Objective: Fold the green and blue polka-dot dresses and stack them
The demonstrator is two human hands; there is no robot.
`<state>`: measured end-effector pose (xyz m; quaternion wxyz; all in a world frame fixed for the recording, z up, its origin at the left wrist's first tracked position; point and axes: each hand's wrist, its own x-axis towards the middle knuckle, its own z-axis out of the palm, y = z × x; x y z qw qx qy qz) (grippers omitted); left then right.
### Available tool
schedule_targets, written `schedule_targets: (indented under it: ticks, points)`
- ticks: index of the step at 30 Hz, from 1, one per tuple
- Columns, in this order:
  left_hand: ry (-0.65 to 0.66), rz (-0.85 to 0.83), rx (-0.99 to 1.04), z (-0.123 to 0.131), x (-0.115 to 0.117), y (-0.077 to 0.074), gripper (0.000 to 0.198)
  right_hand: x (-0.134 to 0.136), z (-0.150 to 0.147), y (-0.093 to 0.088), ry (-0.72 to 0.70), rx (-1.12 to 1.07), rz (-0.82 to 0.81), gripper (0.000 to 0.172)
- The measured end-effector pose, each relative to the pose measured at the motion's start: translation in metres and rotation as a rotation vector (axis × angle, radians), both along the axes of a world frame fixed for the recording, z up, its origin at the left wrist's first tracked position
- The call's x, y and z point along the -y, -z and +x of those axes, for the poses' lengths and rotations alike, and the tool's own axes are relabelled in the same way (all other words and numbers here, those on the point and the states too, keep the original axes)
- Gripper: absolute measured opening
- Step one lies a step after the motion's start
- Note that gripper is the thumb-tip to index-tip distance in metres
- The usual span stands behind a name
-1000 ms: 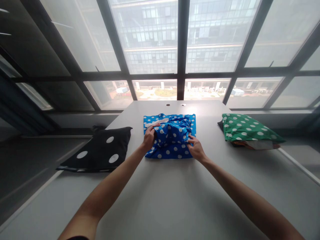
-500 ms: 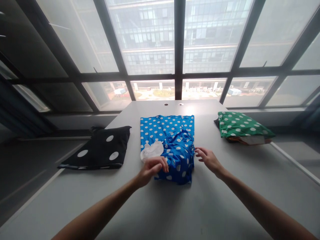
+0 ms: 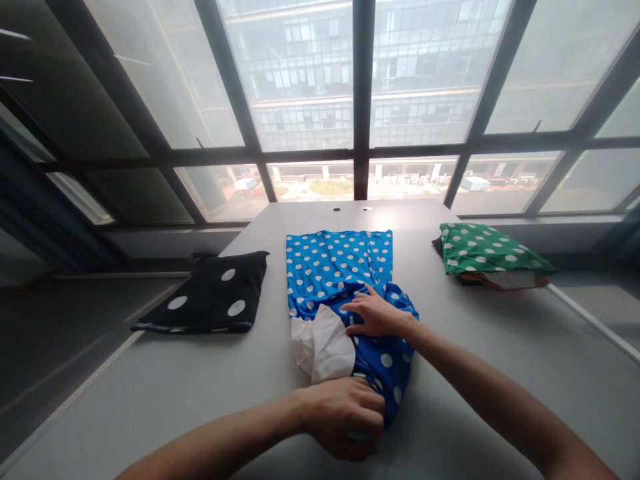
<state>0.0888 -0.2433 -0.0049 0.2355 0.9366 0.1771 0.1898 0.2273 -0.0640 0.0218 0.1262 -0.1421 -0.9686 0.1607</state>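
Observation:
A blue garment (image 3: 340, 260) with white polka dots lies on the table, its far half spread flat and its near half bunched. A white cloth piece (image 3: 333, 347), perhaps a collar, shows at the left of the bunched part. My left hand (image 3: 347, 415) is closed on the near edge of the garment; the fingertips are partly hidden. On top of the bunched fabric rests my right hand (image 3: 376, 315), fingers spread and pointing left, beside the white piece.
On the left of the white table (image 3: 210, 393) lies a folded black cloth (image 3: 207, 293) with large white dots. A folded green polka-dot cloth (image 3: 490, 250) sits at the right edge, on other folded fabric. Large windows (image 3: 310, 80) stand behind.
My left hand has moved toward me and right, drawing the garment's near part closer. My right hand has come left from beside the garment onto it. The white piece now shows more.

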Motion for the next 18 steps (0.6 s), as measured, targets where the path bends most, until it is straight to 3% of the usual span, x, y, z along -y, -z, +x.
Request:
schedule_targets:
  ticks: [2, 4, 6, 8, 9, 14, 18]
  points:
    - [-0.124, 0.017, 0.083, -0.009, 0.003, -0.01, 0.025, -0.007, 0.007, 0.007, 0.042, 0.06, -0.028, 0.028]
    - [-0.333, 0.021, 0.22, -0.027, -0.005, -0.019, 0.026, -0.008, 0.019, 0.013, 0.121, 0.054, -0.07, 0.019]
    - [-0.632, 0.023, 0.327, -0.05, -0.027, -0.023, 0.024, -0.003, 0.032, 0.015, 0.188, 0.024, -0.111, 0.016]
    - [-0.93, 0.003, 0.305, -0.076, -0.06, -0.02, 0.029, 0.007, 0.044, 0.011, 0.202, 0.016, -0.139, 0.017]
    - [-1.003, -0.044, 0.245, -0.088, -0.078, -0.017, 0.032, 0.013, 0.049, 0.008, 0.201, 0.015, -0.148, 0.017]
    - [-1.079, -0.26, -0.321, -0.119, -0.163, 0.001, 0.063, 0.051, 0.071, -0.008, 0.186, 0.019, -0.178, 0.02]
    - [-1.078, -0.306, -0.543, -0.12, -0.226, 0.002, 0.084, 0.076, 0.089, -0.02, 0.272, 0.089, -0.171, 0.022]
